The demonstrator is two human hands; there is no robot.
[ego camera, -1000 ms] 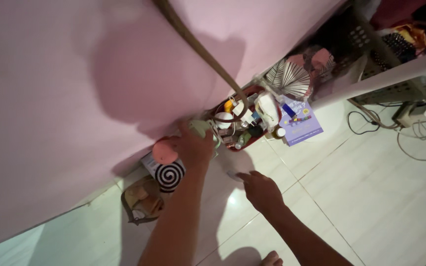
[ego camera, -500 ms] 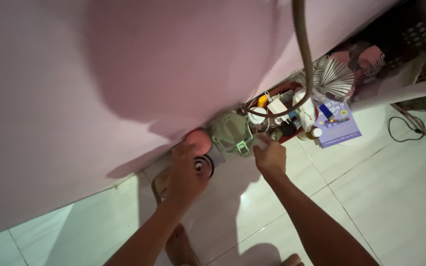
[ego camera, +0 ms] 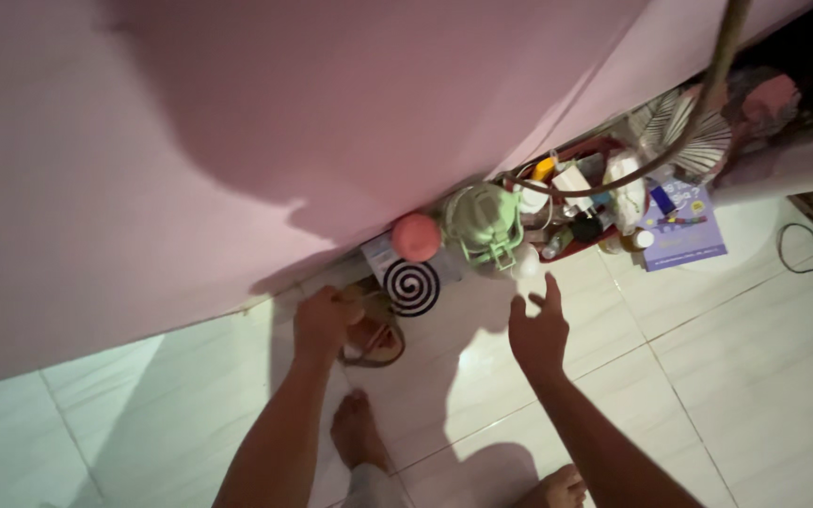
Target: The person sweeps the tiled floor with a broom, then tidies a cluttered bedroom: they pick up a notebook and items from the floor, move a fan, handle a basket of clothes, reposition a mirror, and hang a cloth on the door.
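Both arms stretched toward the pink wall (ego camera: 237,113). Left hand (ego camera: 324,322) curled shut near its base, closer in. Right hand (ego camera: 539,331) farther out, open, fingers spread, palm down, touching nothing.

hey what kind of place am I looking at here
Most likely a room in a home, seen down at the floor. Pale floor tiles meet a pink wall, and household clutter sits along its base: a red basket of small items, a green lantern, a purple booklet.
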